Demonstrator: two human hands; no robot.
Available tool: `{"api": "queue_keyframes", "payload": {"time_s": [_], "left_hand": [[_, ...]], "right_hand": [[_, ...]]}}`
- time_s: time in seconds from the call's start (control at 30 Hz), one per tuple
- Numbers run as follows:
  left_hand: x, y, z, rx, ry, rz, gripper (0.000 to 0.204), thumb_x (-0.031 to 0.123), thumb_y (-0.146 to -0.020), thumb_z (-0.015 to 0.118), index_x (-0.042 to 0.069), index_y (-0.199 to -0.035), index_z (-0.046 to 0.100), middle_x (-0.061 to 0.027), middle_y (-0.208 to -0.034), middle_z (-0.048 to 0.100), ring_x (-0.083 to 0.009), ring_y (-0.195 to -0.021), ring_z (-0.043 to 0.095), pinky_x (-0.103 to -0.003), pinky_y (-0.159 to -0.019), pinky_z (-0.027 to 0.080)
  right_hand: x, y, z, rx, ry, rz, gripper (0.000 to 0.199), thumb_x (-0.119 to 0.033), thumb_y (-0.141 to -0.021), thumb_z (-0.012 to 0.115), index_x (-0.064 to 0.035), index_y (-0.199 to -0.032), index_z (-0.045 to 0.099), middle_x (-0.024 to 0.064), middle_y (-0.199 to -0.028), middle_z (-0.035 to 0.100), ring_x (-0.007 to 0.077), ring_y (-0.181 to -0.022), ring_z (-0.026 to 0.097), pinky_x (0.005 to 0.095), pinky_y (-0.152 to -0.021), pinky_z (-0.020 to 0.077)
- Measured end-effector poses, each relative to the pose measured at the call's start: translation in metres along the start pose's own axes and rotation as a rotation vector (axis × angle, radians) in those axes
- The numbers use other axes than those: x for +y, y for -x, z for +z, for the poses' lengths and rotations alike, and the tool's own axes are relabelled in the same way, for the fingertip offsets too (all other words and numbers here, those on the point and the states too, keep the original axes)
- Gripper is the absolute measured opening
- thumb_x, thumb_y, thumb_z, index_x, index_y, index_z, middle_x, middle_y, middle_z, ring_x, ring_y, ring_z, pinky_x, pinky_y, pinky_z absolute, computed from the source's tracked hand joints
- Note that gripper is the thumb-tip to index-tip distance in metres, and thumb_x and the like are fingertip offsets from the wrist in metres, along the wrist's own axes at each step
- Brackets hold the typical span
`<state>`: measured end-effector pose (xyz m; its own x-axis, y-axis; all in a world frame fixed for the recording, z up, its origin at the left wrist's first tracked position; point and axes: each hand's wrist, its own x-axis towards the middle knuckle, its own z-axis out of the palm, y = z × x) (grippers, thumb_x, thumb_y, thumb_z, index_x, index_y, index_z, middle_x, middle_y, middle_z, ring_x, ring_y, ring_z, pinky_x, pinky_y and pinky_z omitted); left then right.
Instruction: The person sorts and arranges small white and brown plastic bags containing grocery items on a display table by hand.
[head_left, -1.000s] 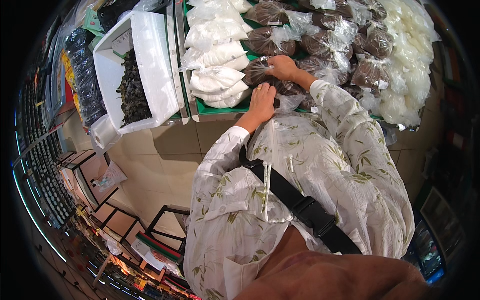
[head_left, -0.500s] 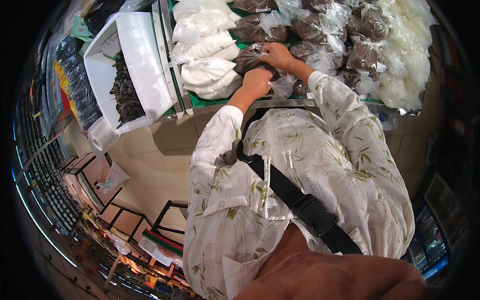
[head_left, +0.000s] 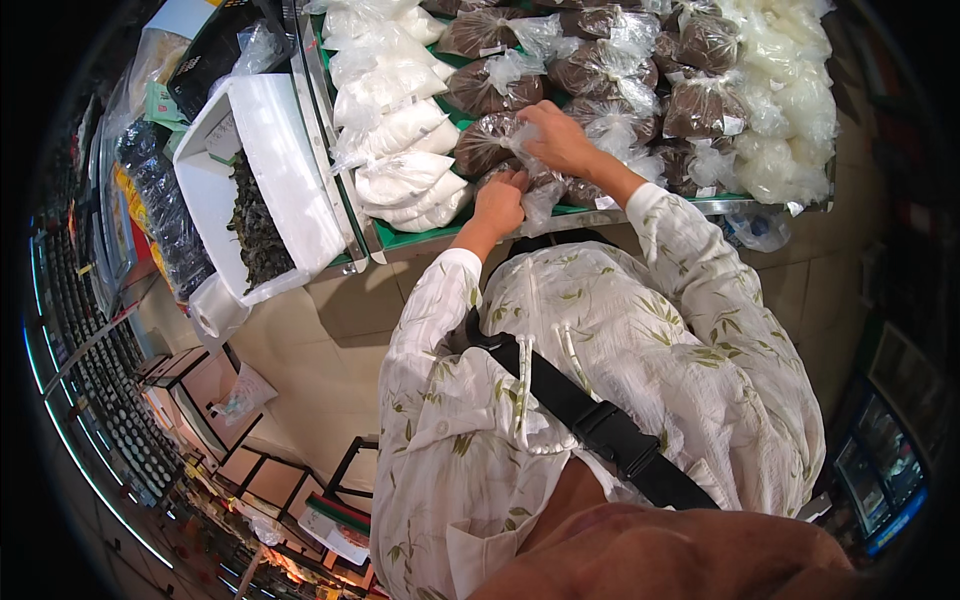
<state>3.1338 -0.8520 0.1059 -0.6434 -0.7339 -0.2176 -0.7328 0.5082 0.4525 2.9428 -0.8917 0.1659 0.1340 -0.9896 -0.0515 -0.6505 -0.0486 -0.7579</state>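
A brown-filled bag lies just left of the bent-fingered right hand and beyond the curled left hand. The hands have moved slightly apart; I cannot tell either's grip.

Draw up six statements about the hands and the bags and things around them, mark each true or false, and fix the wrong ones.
1. The right hand is at the gathered plastic of a brown bag. True.
2. The white bags lie right of the brown bags. False: they lie to the left.
3. The left hand rests on the white foam box. False: it is among the brown bags.
4. Dark leafy pieces lie in the white foam box. True.
5. The strap across the person's patterned top is yellow. False: it is black.
6. Pale translucent bags lie right of the brown bags. True.
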Motion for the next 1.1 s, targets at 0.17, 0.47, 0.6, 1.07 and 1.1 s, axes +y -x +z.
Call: {"api": "queue_keyframes", "payload": {"time_s": [0.17,0.47,0.6,1.07,1.1], "left_hand": [[0.002,0.024,0.001,0.139,0.303,-0.118,0.035,0.021,-0.07,0.07,0.004,-0.096,0.054,-0.0166,-0.099,0.059,-0.0366,-0.098,0.056,-0.043,-0.082,0.046],[-0.003,0.008,0.035,0.505,0.684,-0.405,0.032,0.031,-0.082,0.068,0.001,-0.091,0.062,-0.0182,-0.074,0.063,-0.0367,-0.07,0.061,-0.041,-0.066,0.047],[-0.015,0.004,0.033,0.467,0.644,-0.601,0.036,0.031,-0.074,0.075,0.001,-0.081,0.057,-0.0126,-0.065,0.058,-0.0269,-0.059,0.057,-0.039,-0.059,0.045],[-0.044,0.024,0.049,0.229,0.779,-0.443,0.01,0.009,-0.076,0.062,0.001,-0.074,0.057,-0.0063,-0.061,0.058,-0.0147,-0.056,0.054,-0.031,-0.055,0.044],[-0.044,0.024,0.049,0.21,0.797,-0.448,0.009,0.009,-0.076,0.062,0.001,-0.075,0.058,-0.006,-0.061,0.058,-0.0143,-0.056,0.054,-0.031,-0.055,0.044]], "right_hand": [[0.019,0.031,-0.062,0.072,0.405,-0.025,0.045,-0.01,-0.071,0.067,-0.0095,-0.115,0.058,0.0147,-0.107,0.055,0.0338,-0.1,0.055,0.0444,-0.082,0.0448],[0.03,0.074,-0.08,-0.001,0.634,0.111,0.068,-0.005,-0.068,0.065,-0.0145,-0.133,0.046,0.0151,-0.117,0.052,0.0349,-0.11,0.05,0.0449,-0.086,0.0443],[0.04,0.083,-0.088,0.287,0.373,0.102,0.052,-0.009,-0.071,0.069,-0.0076,-0.121,0.053,0.0149,-0.102,0.056,0.0336,-0.096,0.056,0.0428,-0.082,0.0472],[0.072,0.136,-0.051,0.054,0.419,0.529,0.047,-0.028,-0.072,0.073,-0.003,-0.107,0.056,0.0217,-0.106,0.057,0.0391,-0.087,0.063,0.0474,-0.075,0.0517],[0.074,0.134,-0.05,0.058,0.421,0.533,0.043,-0.025,-0.071,0.072,-0.0027,-0.105,0.057,0.0214,-0.106,0.057,0.0392,-0.087,0.063,0.0476,-0.074,0.0516]]}}
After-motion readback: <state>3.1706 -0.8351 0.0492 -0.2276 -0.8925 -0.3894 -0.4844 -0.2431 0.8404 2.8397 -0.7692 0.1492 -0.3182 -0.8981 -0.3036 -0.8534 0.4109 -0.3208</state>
